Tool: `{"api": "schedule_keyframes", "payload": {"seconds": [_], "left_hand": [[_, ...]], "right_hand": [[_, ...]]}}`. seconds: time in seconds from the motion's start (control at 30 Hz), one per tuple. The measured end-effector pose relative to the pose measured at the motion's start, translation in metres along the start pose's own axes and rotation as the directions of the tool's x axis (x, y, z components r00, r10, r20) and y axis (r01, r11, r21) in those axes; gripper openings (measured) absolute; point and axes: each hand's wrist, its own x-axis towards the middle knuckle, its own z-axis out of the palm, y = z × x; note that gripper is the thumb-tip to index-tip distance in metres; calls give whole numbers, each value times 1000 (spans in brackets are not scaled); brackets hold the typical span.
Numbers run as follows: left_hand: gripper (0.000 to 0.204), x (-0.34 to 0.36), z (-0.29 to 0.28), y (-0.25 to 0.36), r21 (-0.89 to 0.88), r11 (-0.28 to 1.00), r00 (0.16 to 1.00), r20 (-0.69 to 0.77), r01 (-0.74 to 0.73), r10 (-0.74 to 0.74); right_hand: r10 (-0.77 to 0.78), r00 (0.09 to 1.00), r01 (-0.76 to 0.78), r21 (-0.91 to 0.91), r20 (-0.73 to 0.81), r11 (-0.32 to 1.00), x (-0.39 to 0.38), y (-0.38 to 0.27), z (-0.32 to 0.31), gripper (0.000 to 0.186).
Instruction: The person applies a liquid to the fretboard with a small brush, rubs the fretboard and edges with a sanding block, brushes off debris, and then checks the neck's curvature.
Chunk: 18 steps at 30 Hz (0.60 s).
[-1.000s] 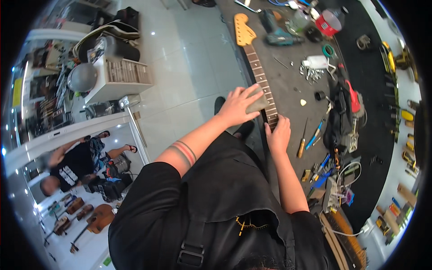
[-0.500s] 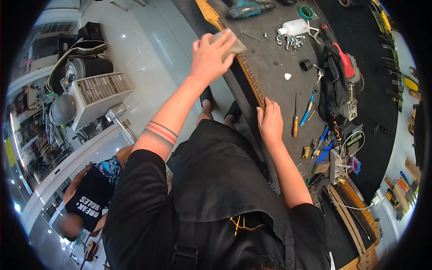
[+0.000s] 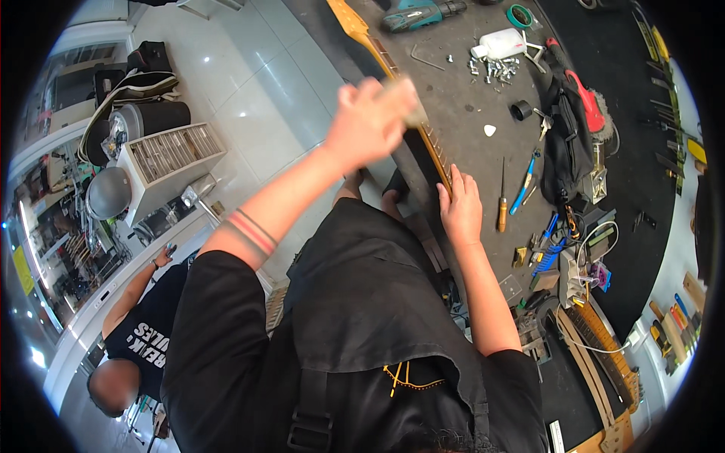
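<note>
A fretted guitar neck (image 3: 436, 154) with a light wooden headstock lies along the bench's near edge, headstock pointing away. My left hand (image 3: 368, 123), smeared by motion, is closed around a grey-beige block (image 3: 405, 100) that looks like a sanding sponge. The block is over the middle of the fretboard; blur hides whether it touches the frets. At the neck's near end, my right hand (image 3: 461, 209) holds it, thumb along one side and fingers laid over it.
On the dark bench lie a wooden-handled pointed tool (image 3: 503, 205), a blue-handled tool (image 3: 522, 185), a white pick (image 3: 489, 130), a white bottle (image 3: 500, 45), loose metal parts (image 3: 498, 71) and a teal power drill (image 3: 423, 13). Another person (image 3: 143, 332) is at the lower left.
My left hand and the block have moved down along the fretboard, toward my right hand. My right hand still holds the neck's near end. The other person has shifted and raised an arm.
</note>
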Motion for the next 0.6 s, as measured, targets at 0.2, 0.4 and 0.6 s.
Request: {"api": "schedule_keyframes", "payload": {"seconds": [0.2,0.4,0.6], "left_hand": [[49,42,-9,-64,196,979,995,-93,60,-42],[50,27,-6,-50,92,994,997,-21,-66,69],[46,31,-4,-37,186,982,997,-51,-39,49]], "right_hand": [[57,997,-59,52,51,997,3,-2,-8,54],[65,996,-67,26,55,997,1,-1,-5,53],[40,999,-40,31,13,999,0,2,-2,53]]}}
